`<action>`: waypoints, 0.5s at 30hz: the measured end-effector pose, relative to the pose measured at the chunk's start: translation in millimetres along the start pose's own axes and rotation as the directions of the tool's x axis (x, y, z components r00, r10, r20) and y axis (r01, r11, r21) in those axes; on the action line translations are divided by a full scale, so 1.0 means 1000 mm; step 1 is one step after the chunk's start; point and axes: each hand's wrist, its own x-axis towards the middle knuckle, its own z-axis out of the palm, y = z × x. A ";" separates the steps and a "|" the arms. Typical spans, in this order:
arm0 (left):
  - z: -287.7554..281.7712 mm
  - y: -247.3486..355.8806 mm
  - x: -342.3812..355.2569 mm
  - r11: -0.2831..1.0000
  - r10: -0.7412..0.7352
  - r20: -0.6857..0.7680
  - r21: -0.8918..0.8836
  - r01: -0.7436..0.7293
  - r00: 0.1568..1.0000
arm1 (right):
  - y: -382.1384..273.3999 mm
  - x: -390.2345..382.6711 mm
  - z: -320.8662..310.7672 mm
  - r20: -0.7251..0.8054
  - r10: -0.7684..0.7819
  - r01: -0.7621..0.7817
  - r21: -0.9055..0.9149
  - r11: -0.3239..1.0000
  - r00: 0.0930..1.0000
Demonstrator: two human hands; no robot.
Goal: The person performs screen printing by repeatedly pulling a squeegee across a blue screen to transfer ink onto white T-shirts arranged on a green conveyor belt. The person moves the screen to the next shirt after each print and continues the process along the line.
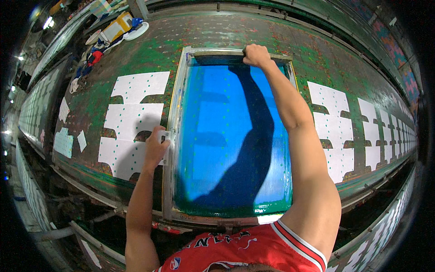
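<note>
A screen-printing frame [171, 181] with translucent blue mesh [213, 136] lies on the long table before me. My left hand [156, 144] is closed around a pale metal handle [165, 134] at the frame's left side. At the far end, my right hand [257, 55] is wrapped over a squeegee [217, 58], a bar running across the inside of the frame. Green ink [267, 207] lies wet along the near edge of the mesh. White cut pieces with green dots [136, 115] lie flat just left of the frame, partly under my left hand's shadow.
More dotted white pieces [333, 131] line the table to the right, receding in a row. Rags and a yellow-and-white container [117, 27] sit at the far left. Scraps [64, 142] lie near the left end. A rail [362, 195] runs along the near edge.
</note>
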 end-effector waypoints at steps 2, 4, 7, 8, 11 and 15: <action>0.003 0.000 0.001 1.000 -0.021 -0.003 -0.008 0.021 1.000 | 0.007 0.010 -0.006 0.007 0.006 -0.006 0.021 1.000 1.000; 0.006 -0.002 0.002 1.000 -0.021 -0.005 -0.023 0.021 1.000 | 0.013 0.016 -0.006 0.003 0.017 -0.017 0.043 0.999 1.000; 0.010 -0.004 0.001 1.000 -0.008 -0.009 -0.015 0.008 1.000 | 0.014 0.021 0.005 0.032 0.053 -0.055 0.080 0.995 0.998; 0.011 -0.004 0.002 1.000 0.018 -0.026 0.013 -0.018 0.999 | 0.015 0.023 0.009 0.027 0.048 -0.050 0.089 0.995 0.998; 0.013 -0.002 -0.002 1.000 0.012 -0.028 -0.007 -0.012 1.000 | 0.014 0.019 0.018 0.070 0.070 -0.077 0.102 0.992 0.995; 0.014 -0.001 -0.005 0.999 0.003 0.003 -0.043 -0.003 1.000 | 0.010 -0.009 0.015 0.086 0.080 -0.091 0.126 0.988 0.993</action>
